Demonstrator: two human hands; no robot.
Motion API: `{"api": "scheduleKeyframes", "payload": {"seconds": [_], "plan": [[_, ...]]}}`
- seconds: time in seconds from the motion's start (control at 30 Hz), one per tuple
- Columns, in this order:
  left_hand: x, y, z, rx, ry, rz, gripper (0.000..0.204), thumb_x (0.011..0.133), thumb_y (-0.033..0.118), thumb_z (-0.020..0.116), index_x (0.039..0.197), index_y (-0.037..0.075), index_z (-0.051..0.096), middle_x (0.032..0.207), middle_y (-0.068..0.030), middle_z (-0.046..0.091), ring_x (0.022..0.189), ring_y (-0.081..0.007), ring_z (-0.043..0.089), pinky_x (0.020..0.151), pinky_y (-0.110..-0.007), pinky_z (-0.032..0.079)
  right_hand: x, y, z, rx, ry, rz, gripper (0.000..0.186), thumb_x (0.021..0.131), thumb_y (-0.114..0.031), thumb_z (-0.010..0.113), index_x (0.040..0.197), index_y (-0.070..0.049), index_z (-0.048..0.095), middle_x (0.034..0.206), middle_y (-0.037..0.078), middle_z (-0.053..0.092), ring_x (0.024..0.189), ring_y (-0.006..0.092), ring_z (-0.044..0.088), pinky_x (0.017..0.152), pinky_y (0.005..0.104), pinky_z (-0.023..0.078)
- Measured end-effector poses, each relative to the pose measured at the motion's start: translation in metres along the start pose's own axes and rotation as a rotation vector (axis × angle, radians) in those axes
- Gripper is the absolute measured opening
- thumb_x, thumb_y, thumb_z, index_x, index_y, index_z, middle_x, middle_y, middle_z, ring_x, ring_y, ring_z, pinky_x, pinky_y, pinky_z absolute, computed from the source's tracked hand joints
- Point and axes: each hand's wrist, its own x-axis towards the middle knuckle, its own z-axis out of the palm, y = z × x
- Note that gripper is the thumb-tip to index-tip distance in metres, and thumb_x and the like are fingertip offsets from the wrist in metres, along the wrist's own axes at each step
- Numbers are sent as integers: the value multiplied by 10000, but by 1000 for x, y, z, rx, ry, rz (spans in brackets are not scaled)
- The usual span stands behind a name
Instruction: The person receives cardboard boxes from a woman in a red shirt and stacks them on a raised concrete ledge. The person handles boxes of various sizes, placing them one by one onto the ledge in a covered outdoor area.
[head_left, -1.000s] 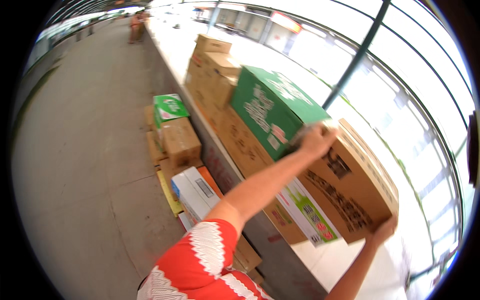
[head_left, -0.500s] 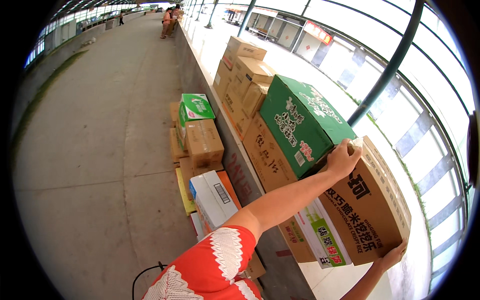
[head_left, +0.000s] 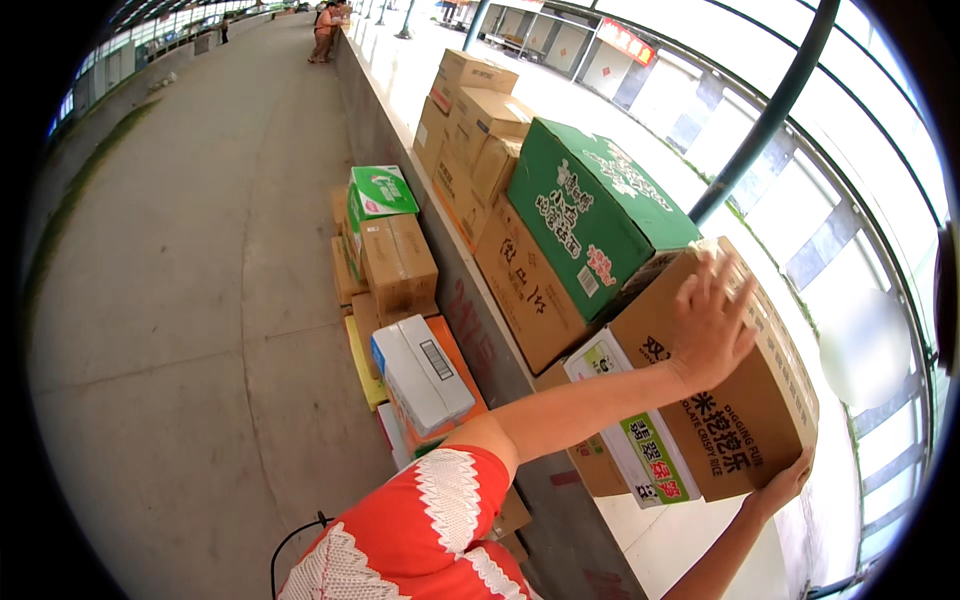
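A large brown carton [head_left: 745, 420] with dark printing lies on top of a white carton with a green label [head_left: 640, 450]. My left hand [head_left: 712, 325] is raised in front of the brown carton's upper part, fingers spread and nothing in them; I cannot tell whether it touches the cardboard. My right hand [head_left: 783, 483] grips the brown carton's lower near corner, some fingers hidden behind its end. Just beyond stands a big green carton [head_left: 600, 215], set on another brown carton [head_left: 525, 285].
All these stand on a long ledge [head_left: 560, 500]. Farther along are several stacked brown boxes [head_left: 475, 130]. Below on the floor [head_left: 200, 280] are more boxes, including a white one [head_left: 425, 375] and a green-and-white one [head_left: 380, 195]. A slanting post [head_left: 765, 125] rises behind; people [head_left: 325, 32] stand far off.
My left hand has let go of the brown carton's far upper corner and moved nearer, its fingers now spread. The right hand stays on the lower corner. The view has shifted slightly.
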Motion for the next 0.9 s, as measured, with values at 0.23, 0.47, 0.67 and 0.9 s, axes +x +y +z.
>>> {"api": "scheduleKeyframes", "payload": {"seconds": [0.23, 0.47, 0.67, 0.9], "plan": [[-24, 27, -2, -75, -269, 254, 527, 852, 426, 567, 1270, 108, 523, 1352, -148, 427, 1365, -411, 241, 1086, -551, 213, -4, -4, -3, -85, -11, 14, 565, 961, -424, 461, 1370, -35, 455, 1324, 151, 504, 1179, 287, 502, 984, 392, 414], [-25, 24, 1, 62, -241, 352, 542, 755, 333, 706, 1246, 177, 537, 1303, -75, 491, 1302, -345, 359, 1037, -525, 271, -27, 1, -24, -55, -219, -12, 667, 963, -397, 513, 1465, -28, 276, 1418, 202, 423, 1297, 298, 407, 1069, 389, 314], [-20, 20, 6, 200, -190, 409, 559, 869, 387, 609, 1370, 187, 463, 1395, -80, 441, 1371, -343, 299, 1073, -525, 260, -91, 32, -84, -89, -175, 137, 722, 953, -376, 514, 1464, 35, 210, 1502, 230, 261, 1399, 322, 253, 1129, 410, 224], [-18, 8, 19, 204, -104, 560, 488, 917, 353, 572, 1352, 153, 477, 1342, -104, 503, 1299, -365, 400, 1067, -490, 334, -155, 93, -221, -105, 134, 490, 708, 927, -368, 558, 1470, -24, 260, 1430, 192, 385, 1314, 265, 384, 1029, 374, 354]]}}
